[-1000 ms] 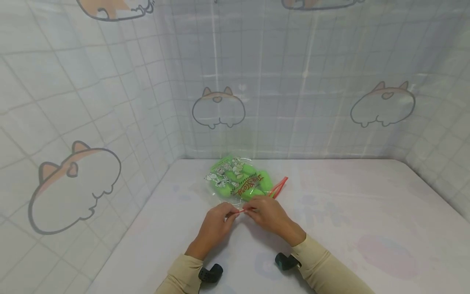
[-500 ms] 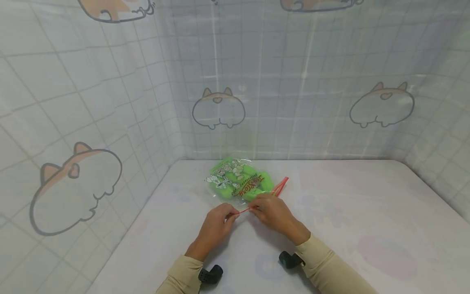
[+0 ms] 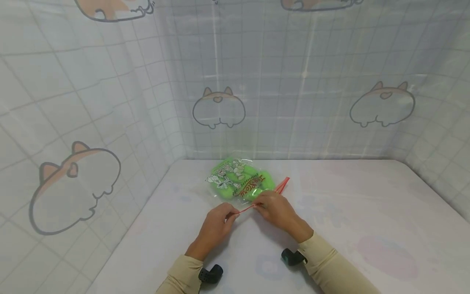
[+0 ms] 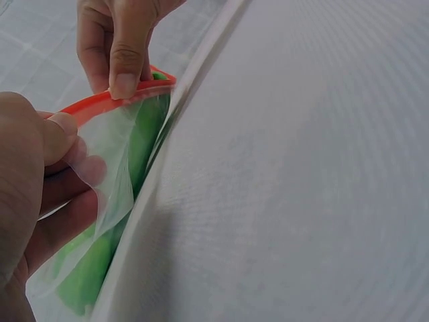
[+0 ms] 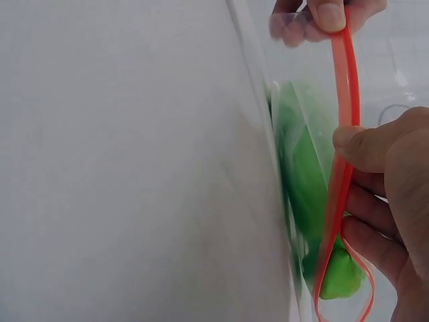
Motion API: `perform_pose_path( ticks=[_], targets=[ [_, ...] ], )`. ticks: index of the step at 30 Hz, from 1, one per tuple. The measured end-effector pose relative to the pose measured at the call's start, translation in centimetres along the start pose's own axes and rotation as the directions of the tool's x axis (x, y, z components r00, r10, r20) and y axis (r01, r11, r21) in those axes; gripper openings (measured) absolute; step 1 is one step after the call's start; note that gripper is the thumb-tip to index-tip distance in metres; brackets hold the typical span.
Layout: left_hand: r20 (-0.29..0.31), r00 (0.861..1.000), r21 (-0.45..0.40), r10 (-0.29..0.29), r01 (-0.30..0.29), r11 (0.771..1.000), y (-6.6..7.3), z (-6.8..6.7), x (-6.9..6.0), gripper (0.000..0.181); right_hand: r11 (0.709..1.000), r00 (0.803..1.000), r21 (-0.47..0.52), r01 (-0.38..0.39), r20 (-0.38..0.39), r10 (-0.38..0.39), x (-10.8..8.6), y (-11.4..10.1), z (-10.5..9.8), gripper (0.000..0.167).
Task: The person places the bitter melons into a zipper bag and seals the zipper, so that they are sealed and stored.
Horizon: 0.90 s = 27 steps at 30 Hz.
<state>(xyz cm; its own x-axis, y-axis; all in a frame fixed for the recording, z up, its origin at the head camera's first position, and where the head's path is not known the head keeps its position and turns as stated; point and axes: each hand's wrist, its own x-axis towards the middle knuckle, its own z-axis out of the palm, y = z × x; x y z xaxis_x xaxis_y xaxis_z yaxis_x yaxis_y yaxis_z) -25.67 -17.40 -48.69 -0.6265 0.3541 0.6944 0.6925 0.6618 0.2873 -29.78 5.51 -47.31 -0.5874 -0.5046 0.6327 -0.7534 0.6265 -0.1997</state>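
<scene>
A clear zip bag [image 3: 249, 179] with printed cartoon figures and red lettering lies at the back of the table. Soft-looking green things [image 5: 308, 181] fill it; their kind is not plain. Along its near edge runs a red zip strip [image 5: 353, 80]. My left hand [image 3: 216, 223] pinches one end of that strip between thumb and fingers. To its right, my right hand [image 3: 278, 210] pinches the strip further along, thumb on one side and fingers on the other. Past the right hand, the two red edges stand apart in a loop, with green showing between them.
The white table [image 3: 352, 212] carries faint pastel prints. A curtain [image 3: 286, 81] with a grid and corgi drawings hangs behind it and along both sides. Dark wrist cameras [image 3: 211, 274] sit at both beige cuffs.
My right hand has slid to the right along the red strip, widening the gap between the hands. The left hand keeps its place and its pinch.
</scene>
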Motion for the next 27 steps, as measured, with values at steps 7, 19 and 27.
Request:
perform_pose_path(
  ticks=[7,19,27],
  targets=[
    [-0.006,1.0,-0.009,-0.015,0.015,1.0,0.2,-0.1,0.2,0.017,1.0,1.0,0.009,-0.012,0.008,0.012,-0.1,0.7,0.1,0.011],
    [0.008,1.0,-0.036,-0.011,0.011,0.999,0.4,-0.7,0.5,0.016,0.998,0.999,0.047,-0.048,0.011,0.048,0.1,0.6,-1.0,0.011],
    [0.023,0.999,-0.038,-0.035,0.036,0.999,0.4,-1.1,0.6,0.015,0.997,0.998,0.047,-0.055,0.0,0.055,0.2,0.7,-1.2,0.012]
  ],
)
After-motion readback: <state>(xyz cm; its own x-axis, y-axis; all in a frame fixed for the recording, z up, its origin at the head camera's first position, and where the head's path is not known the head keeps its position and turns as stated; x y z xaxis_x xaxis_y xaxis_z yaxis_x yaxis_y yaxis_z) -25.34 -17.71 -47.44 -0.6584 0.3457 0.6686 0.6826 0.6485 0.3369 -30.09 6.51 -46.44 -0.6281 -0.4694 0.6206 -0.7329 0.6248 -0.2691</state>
